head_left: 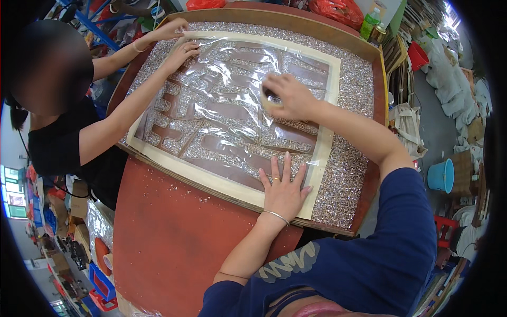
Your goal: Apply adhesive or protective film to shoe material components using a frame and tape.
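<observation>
Tape roll, half hidden, sits pinched in the right hand over clear film; left hand lies spread flat below it. The tray holds glittering chips.

Four hands on the work: the wearer's left hand and right hand, plus two co-worker's hands across from them. One roll of clear tape in the right hand; one clear plastic sheet under all four. One silver bangle, left wrist; two plastic bottles beyond the right hand; one blue plastic bucket to its right.
</observation>
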`<state>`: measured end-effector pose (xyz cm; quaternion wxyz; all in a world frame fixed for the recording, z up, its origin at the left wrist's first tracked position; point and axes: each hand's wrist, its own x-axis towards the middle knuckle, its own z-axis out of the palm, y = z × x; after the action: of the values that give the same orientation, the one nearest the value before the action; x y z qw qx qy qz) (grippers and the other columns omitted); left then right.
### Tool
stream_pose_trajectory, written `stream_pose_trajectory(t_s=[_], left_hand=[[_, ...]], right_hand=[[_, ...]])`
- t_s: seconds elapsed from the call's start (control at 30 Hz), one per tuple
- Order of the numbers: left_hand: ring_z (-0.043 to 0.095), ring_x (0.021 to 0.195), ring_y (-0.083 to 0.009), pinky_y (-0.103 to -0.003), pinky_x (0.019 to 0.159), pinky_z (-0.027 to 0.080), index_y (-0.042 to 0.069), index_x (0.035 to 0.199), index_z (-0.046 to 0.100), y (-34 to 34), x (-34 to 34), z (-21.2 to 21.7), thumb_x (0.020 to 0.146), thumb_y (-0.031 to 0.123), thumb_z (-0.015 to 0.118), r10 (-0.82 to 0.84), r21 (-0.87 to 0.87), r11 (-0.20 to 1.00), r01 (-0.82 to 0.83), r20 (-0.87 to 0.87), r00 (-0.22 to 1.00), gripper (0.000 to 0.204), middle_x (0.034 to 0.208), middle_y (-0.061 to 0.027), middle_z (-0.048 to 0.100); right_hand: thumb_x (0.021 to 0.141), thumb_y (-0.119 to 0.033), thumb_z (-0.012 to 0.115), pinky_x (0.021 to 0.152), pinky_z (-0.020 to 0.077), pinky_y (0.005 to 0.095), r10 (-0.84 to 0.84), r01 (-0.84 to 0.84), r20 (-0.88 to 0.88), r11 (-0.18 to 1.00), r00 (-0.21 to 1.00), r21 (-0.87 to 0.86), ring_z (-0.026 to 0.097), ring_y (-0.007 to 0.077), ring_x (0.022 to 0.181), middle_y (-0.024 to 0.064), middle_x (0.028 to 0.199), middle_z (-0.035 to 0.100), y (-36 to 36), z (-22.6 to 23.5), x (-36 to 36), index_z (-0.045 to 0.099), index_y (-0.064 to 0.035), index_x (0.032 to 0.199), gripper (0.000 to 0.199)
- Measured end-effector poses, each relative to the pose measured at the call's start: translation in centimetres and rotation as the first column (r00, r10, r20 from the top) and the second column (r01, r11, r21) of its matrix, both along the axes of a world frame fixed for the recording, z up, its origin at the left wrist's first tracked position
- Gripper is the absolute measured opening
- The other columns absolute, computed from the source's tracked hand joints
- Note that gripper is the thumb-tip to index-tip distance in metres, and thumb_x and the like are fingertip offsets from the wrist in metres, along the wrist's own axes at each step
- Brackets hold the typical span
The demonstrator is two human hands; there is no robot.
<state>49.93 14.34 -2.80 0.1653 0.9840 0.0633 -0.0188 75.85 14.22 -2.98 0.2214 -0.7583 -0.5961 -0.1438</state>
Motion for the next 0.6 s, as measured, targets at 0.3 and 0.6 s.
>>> stream_pose_trajectory(t_s=[0.3, 0.6], left_hand=[[0.008, 0.139, -0.0466, -0.073, 0.099, 0.013, 0.018, 0.138, 0.043, -0.3, 0.3, -0.4, 0.090, 0.049, 0.048, -0.034, -0.032, 0.999, 0.036, 0.050, 0.998, 0.057, 0.150, -0.0203, 0.022], [0.006, 0.139, -0.0457, -0.074, 0.098, 0.014, 0.018, 0.138, 0.043, -0.2, 0.0, 0.4, 0.090, 0.047, 0.050, -0.012, -0.039, 0.999, 0.014, 0.038, 0.999, 0.057, 0.151, -0.0197, 0.021]], right_hand=[[0.079, -0.033, 0.054, 0.090, 0.0453, 0.0470, -0.514, 0.516, -0.068, 0.856, 0.855, 0.025, 0.051, 0.0405, 0.106, 0.0165, 0.114, 0.058, 3.0, -0.1, 11.9, 0.054, -0.0060, 0.114, 0.044], [0.077, -0.039, 0.061, 0.086, 0.0477, 0.0458, -0.275, 0.258, -0.137, 0.957, 0.952, -0.130, 0.053, 0.0365, 0.103, 0.0096, 0.119, 0.054, 3.7, 2.2, 7.3, 0.051, -0.0142, 0.115, 0.046]])
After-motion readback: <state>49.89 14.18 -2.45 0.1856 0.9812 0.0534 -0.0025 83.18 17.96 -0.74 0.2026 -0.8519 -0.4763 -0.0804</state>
